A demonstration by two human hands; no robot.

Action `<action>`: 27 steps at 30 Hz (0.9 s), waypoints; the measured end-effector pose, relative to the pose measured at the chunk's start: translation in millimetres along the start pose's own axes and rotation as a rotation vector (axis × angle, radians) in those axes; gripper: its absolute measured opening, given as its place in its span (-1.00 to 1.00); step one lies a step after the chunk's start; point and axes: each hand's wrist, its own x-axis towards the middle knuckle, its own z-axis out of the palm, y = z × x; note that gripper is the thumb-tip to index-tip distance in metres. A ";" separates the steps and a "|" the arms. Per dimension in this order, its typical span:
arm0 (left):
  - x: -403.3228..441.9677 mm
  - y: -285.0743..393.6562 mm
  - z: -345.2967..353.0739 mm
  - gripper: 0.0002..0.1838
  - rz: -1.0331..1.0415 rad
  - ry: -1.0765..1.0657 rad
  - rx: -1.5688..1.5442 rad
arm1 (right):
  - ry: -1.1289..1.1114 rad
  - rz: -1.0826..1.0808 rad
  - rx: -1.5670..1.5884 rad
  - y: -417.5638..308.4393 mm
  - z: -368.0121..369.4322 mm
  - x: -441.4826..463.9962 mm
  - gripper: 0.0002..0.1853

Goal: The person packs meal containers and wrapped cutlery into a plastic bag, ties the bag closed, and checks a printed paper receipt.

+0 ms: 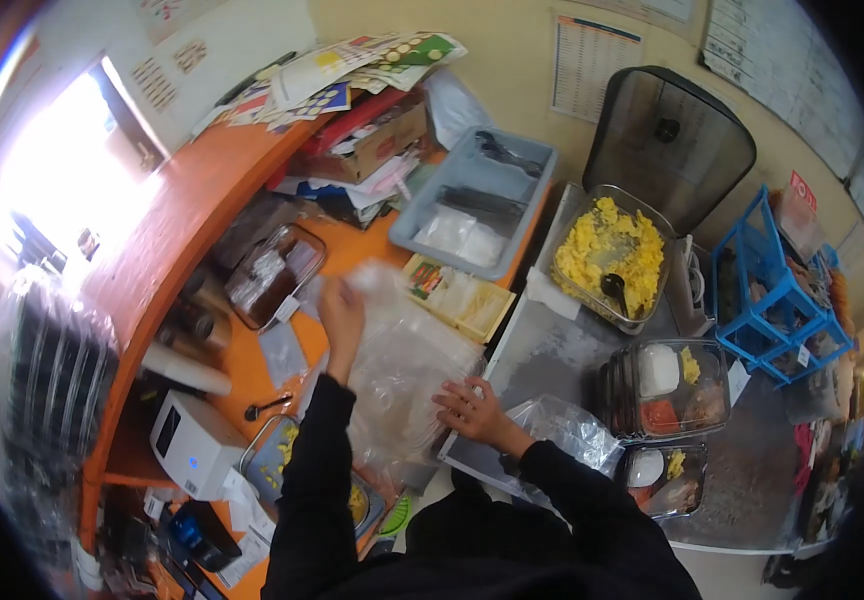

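A stack of clear plastic bags [402, 385] lies across the orange counter in front of me. My left hand [342, 318] is closed at the upper left side of the stack, its fingers on a thin, blurred piece of the plastic. On the stack's right side is my right hand [474, 410], fingers spread over the plastic. To the right of it, a crumpled clear plastic bag [577, 437] lies on the metal table's edge. A yellow box [457, 297] stands just beyond the stack.
A grey-blue bin [402, 228] holds black cutlery and white packets. Yellow scrambled food fills a glass container [564, 268] with a black spoon. Lidded meal trays [664, 432] sit on the metal table [752, 490]. A white printer [192, 445] and a blue rack [752, 325] flank the workspace.
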 end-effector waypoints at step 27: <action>98.6 -16.1 -52.0 -0.32 0.221 -0.814 -0.541 | 0.083 0.168 0.139 24.4 -26.5 29.3 -0.76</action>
